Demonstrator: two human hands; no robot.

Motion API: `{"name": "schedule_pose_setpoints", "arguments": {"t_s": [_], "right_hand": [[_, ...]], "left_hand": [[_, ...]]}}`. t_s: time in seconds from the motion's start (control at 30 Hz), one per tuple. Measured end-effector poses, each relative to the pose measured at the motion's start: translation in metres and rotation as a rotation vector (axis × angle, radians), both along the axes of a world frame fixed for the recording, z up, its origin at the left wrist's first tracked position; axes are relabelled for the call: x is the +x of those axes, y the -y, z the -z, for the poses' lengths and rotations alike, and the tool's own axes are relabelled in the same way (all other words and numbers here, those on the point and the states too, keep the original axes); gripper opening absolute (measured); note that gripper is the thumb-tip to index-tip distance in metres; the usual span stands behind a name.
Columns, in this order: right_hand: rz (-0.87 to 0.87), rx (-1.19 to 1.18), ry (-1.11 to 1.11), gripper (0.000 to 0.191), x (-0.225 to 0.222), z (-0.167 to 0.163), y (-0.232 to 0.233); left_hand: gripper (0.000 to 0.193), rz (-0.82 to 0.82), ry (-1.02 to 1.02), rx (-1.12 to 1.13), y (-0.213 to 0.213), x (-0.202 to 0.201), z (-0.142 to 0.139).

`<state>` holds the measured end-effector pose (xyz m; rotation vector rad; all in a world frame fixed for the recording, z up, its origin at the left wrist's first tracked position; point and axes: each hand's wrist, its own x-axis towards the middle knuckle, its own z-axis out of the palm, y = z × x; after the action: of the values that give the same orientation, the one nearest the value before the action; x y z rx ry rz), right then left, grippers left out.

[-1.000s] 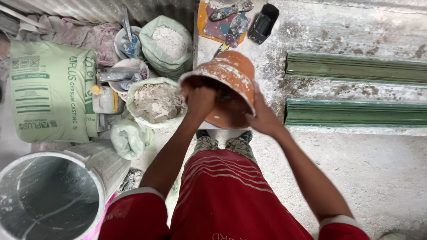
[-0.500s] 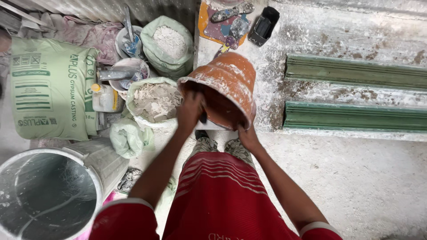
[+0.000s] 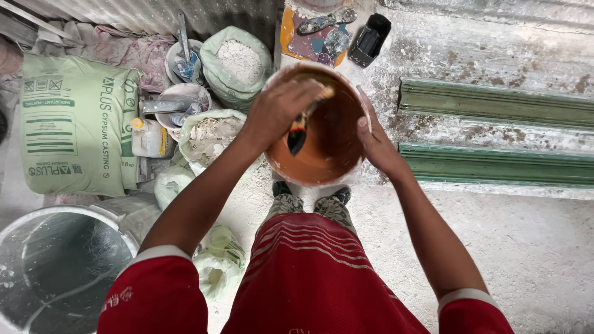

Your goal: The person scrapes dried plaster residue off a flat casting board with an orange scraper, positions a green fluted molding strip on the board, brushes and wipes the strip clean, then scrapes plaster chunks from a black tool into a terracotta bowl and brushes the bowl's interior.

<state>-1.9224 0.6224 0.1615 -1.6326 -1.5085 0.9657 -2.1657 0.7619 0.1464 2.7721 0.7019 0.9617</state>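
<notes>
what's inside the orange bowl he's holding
Inside the orange bowl a brush with a dark tip shows, held by the left hand. The inner wall looks bare orange; that hand covers the brush's upper handle and part of the rim.

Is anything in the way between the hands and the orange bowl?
No, nothing visible. The right hand already rests on the rim of the orange bowl, and the left hand reaches over the bowl's far side, holding a brush that dips inside it.
</notes>
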Motion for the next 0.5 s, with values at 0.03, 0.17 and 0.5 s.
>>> {"name": "schedule_pose_setpoints", "arguments": {"t_s": [0.03, 0.17, 0.5], "right_hand": [[0.073, -0.028, -0.099, 0.089, -0.007, -0.001, -0.004], [0.18, 0.115, -0.397, 0.08, -0.024, 0.005, -0.011], [-0.058, 0.013, -0.295, 0.079, -0.007, -0.013, -0.019]], "left_hand": [[0.037, -0.117, -0.154, -0.106, -0.002, 0.001, 0.005], [0.034, -0.18, -0.511, -0.92, 0.022, 0.024, 0.041], [0.023, -0.184, 0.177, -0.974, 0.086, 0.066, 0.036]]}}
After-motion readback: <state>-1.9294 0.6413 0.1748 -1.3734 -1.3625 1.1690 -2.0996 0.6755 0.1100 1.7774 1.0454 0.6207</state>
